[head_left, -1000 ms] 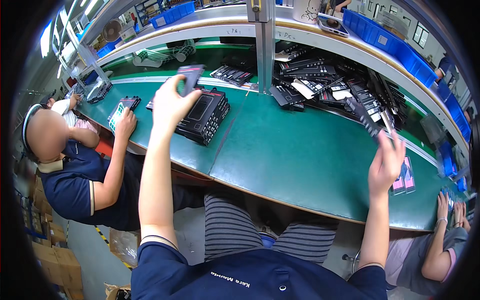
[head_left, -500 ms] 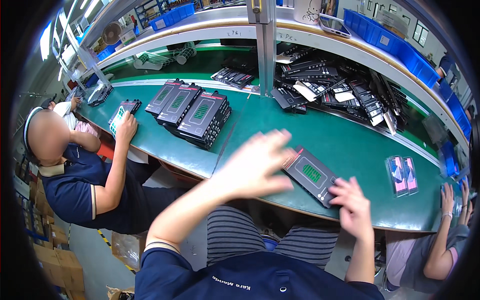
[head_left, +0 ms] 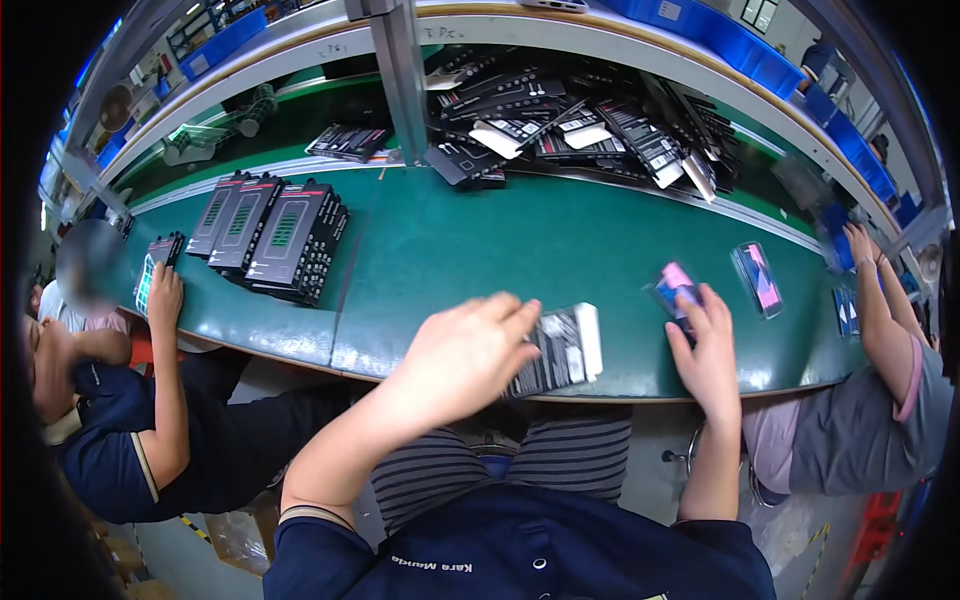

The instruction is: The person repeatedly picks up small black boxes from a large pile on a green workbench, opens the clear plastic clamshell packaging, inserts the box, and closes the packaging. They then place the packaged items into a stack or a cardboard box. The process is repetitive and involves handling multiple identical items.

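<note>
My left hand (head_left: 470,352) is closed on a small black carton (head_left: 556,352) near the table's front edge. The carton lies with a printed side up, and a white flap (head_left: 590,340) stands out at its right end. My right hand (head_left: 708,350) grips the lower end of a flat clear pack (head_left: 672,283) with a pink and blue card inside, slightly blurred. A second clear pack (head_left: 759,280) of the same kind lies to the right of it on the green table (head_left: 450,240).
Several stacked black cartons (head_left: 285,235) stand at the left. A loose heap of cartons (head_left: 600,125) fills the back beneath the shelf (head_left: 500,25), beside a metal post (head_left: 400,90). Co-workers' hands (head_left: 163,300) are at the left, and a co-worker's forearm (head_left: 890,300) at the right.
My left hand has taken hold of the carton, which now shows another side and a white flap. My right hand has left the carton and pulled one clear pack away from the other.
</note>
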Demonstrator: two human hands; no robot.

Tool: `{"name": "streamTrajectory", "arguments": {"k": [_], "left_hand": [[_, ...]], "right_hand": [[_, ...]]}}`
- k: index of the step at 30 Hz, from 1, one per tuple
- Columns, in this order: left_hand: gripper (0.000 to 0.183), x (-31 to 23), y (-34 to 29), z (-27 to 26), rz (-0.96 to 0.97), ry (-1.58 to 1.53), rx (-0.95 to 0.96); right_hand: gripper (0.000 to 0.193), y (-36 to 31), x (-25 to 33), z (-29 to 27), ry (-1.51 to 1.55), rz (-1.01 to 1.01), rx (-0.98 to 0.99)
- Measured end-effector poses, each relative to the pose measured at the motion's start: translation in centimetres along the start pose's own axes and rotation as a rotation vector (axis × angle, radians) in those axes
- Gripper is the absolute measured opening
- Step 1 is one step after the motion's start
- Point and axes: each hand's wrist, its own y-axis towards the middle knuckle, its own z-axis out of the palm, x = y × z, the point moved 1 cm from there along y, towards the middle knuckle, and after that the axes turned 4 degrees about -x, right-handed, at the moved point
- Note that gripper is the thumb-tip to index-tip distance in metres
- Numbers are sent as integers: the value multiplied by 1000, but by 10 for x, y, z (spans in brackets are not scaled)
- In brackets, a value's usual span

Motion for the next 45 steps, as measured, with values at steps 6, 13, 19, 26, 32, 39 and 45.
{"name": "streamTrajectory", "arguments": {"k": [6, 13, 19, 26, 32, 39, 45], "left_hand": [[84, 30, 1, 35, 140, -55, -16], [78, 36, -1, 33, 142, -78, -53], [80, 37, -3, 28, 76, -58, -70], [81, 37, -5, 26, 118, -54, -50], [85, 26, 9, 37, 134, -47, -92], [92, -8, 14, 29, 119, -381, -807], [37, -18, 10, 38, 45, -1324, -780]], "right_hand": [[22, 15, 29, 15, 16, -23, -94], [38, 27, 43, 13, 551, -16, 272], [63, 24, 41, 8, 365, -268, 289], [70, 16, 64, 9, 358, -419, 459], [75, -4, 103, 19, 859, -369, 506], [45, 17, 132, 3, 1803, 186, 382], [17, 16, 157, 28, 1257, -331, -222]]}}
